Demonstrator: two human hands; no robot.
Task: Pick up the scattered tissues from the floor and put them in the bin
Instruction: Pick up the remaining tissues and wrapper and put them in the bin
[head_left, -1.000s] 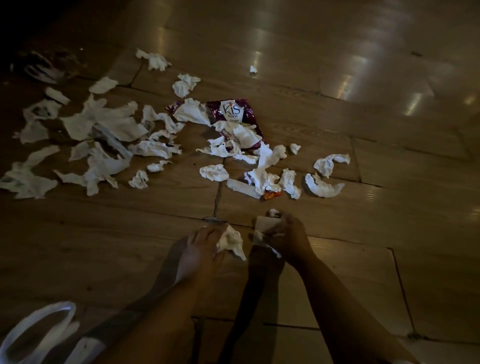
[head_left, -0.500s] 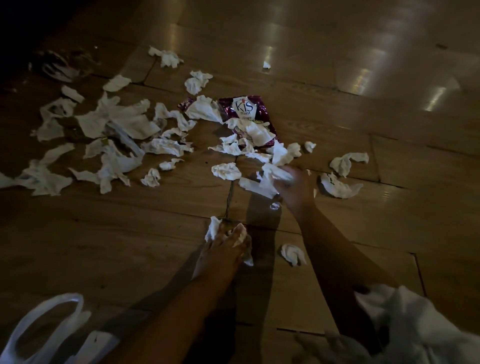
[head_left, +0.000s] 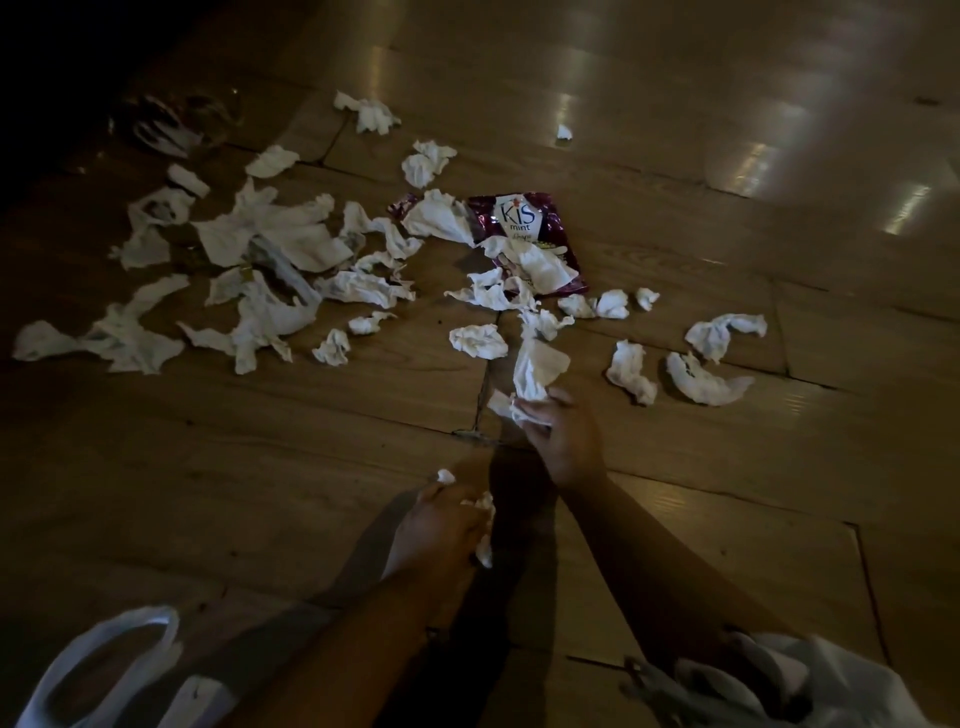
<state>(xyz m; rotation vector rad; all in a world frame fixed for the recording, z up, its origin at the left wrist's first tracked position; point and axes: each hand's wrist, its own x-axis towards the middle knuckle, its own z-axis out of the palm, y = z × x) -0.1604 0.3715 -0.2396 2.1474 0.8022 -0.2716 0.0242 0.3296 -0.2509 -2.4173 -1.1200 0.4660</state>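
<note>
Two fists loaded | our right hand (head_left: 563, 436) pinches a long tissue (head_left: 537, 369) low over the floor (head_left: 208, 493), our left hand (head_left: 441, 525) clutches a crumpled wad (head_left: 482, 512) | scattered tissues (head_left: 270, 244) lie beyond | risk: loose ends dangle, so we may shed scraps reaching for more.

Tissues (head_left: 291, 239) lie on the floor (head_left: 727, 467), most at the left. A packet (head_left: 519, 218) lies among them, partly under some. A bag (head_left: 200, 699) lies nearest, at the left.
</note>
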